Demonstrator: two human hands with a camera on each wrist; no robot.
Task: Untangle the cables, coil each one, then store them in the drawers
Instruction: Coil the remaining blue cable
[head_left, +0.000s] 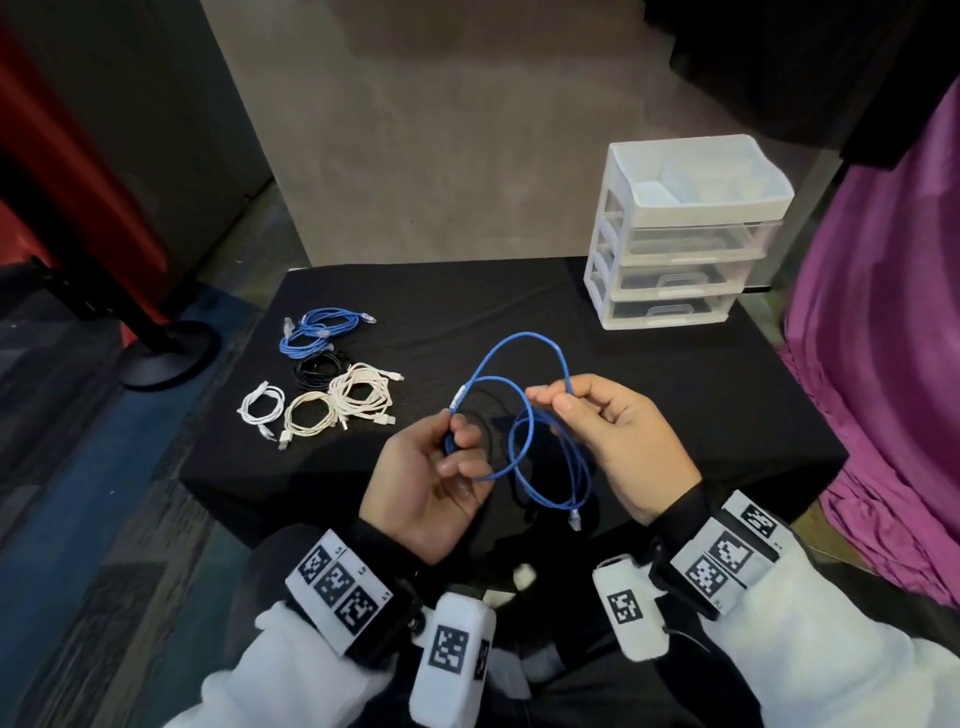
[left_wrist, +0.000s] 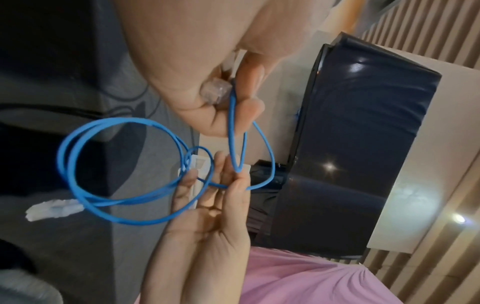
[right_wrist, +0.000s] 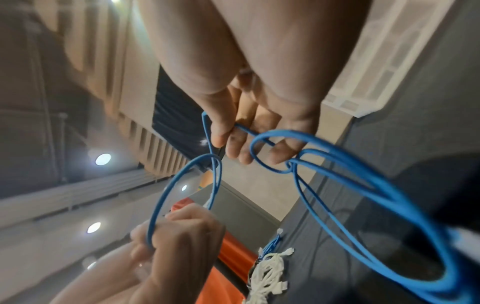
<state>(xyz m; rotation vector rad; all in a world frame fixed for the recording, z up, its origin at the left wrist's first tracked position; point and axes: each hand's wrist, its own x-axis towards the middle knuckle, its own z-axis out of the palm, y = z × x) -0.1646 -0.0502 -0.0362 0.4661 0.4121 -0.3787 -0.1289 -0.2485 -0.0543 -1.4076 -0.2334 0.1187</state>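
Observation:
A blue network cable (head_left: 524, 415) hangs in loose loops between both hands above the black table (head_left: 675, 395). My left hand (head_left: 441, 467) grips it just below one clear plug (head_left: 459, 400); in the left wrist view that plug (left_wrist: 215, 91) sits against the thumb. My right hand (head_left: 597, 415) pinches a loop of the blue cable (right_wrist: 337, 185) between thumb and forefinger. The other plug (head_left: 575, 519) dangles low. A thin black cable (head_left: 488, 415) lies on the table under the hands. The white drawer unit (head_left: 685, 234) stands at the back right, its drawers closed.
Coiled cables lie at the table's left: a blue one (head_left: 319, 332), a black one (head_left: 322, 371), a white one (head_left: 262, 405) and cream ones (head_left: 358, 397). Purple cloth (head_left: 883, 364) hangs at the right. A stand's round base (head_left: 171, 353) sits on the floor left.

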